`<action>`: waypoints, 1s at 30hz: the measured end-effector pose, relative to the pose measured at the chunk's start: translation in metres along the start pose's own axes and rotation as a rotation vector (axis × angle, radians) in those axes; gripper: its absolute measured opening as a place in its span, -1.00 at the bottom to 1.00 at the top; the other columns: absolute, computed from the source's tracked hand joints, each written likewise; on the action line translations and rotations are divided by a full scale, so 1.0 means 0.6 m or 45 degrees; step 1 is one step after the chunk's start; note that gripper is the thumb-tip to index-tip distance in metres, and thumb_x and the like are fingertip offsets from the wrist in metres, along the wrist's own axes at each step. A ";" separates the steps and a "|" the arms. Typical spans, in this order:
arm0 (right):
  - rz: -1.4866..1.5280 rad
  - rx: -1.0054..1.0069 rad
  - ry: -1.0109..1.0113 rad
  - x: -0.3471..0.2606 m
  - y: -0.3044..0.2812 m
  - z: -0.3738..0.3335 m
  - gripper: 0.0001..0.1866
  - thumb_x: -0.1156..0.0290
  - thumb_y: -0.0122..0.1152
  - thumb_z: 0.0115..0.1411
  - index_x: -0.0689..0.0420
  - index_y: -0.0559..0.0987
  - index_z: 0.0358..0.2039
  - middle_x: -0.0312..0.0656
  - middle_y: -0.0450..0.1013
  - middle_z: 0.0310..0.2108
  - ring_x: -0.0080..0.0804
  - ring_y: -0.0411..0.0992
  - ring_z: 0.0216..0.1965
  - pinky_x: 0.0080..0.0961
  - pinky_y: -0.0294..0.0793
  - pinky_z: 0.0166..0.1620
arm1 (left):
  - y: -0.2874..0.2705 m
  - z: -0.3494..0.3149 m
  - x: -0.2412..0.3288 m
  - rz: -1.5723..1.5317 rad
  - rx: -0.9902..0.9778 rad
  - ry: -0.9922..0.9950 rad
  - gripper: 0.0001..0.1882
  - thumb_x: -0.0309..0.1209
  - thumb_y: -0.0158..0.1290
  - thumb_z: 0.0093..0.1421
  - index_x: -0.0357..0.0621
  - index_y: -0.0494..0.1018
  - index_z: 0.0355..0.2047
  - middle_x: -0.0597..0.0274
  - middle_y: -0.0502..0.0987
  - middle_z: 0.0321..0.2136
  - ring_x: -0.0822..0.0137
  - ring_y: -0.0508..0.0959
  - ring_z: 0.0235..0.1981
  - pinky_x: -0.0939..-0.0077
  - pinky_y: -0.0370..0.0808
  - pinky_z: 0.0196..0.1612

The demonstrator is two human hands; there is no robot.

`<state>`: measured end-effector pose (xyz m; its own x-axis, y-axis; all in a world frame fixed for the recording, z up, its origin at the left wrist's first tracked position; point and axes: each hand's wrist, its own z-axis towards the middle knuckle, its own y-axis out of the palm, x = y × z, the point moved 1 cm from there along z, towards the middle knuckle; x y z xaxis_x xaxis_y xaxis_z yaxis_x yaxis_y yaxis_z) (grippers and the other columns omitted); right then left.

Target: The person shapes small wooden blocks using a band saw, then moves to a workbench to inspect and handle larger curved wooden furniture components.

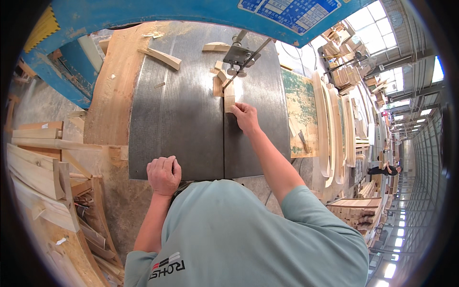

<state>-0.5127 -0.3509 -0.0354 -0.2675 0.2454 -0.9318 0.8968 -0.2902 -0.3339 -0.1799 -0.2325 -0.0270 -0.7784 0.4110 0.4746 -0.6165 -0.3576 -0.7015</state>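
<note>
My right hand [245,117] pinches the near end of a small wooden piece [230,99], which lies on the ribbed metal table [177,119] of a band saw. The piece points away from me, against the thin blade below the saw's guide block [239,56]. Loosely curled, my left hand [164,174] rests at the table's front edge with nothing visible in it. Beside the blade sits a small wooden offcut [217,86]. A curved wooden strip [164,58] lies farther left, and a shorter curved offcut [216,46] lies behind the blade.
The saw's blue frame [191,12] spans overhead. A wooden board [112,91] adjoins the table's left side. Stacked timber [38,167] stands at left. Right of the table are a worn green board [301,105] and long curved wooden parts [325,129]. Another person [386,170] stands far right.
</note>
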 end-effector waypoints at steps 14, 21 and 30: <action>-0.013 -0.011 0.101 -0.023 -0.001 -0.016 -0.69 0.41 0.28 0.29 0.37 0.64 -0.06 -0.28 0.60 -0.26 -0.64 0.47 -0.29 -0.65 0.45 -0.18 | -0.002 0.001 -0.001 -0.001 0.000 0.002 -0.91 -0.45 0.20 0.07 -0.02 0.55 -0.38 0.34 0.47 -0.51 0.25 0.48 -0.45 0.31 0.35 -0.33; 0.044 -0.012 0.155 -0.039 -0.007 -0.029 -0.70 0.40 0.28 0.29 0.35 0.64 -0.06 -0.28 0.61 -0.26 -0.63 0.47 -0.30 -0.66 0.44 -0.19 | -0.001 -0.002 -0.002 0.013 -0.001 0.002 -0.91 -0.45 0.20 0.07 -0.01 0.55 -0.38 0.35 0.47 -0.51 0.25 0.48 -0.45 0.30 0.35 -0.33; 0.144 -0.064 0.143 -0.013 -0.011 -0.025 -0.68 0.41 0.27 0.30 0.38 0.62 -0.03 -0.24 0.60 -0.20 -0.62 0.49 -0.20 -0.63 0.46 -0.13 | 0.002 -0.002 -0.002 0.004 -0.001 0.008 -0.90 -0.46 0.20 0.06 -0.01 0.55 -0.38 0.35 0.47 -0.51 0.24 0.48 -0.46 0.30 0.35 -0.34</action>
<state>-0.5114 -0.3371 -0.0238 -0.1254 0.3164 -0.9403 0.9362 -0.2759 -0.2177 -0.1793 -0.2327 -0.0289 -0.7793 0.4154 0.4692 -0.6143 -0.3582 -0.7031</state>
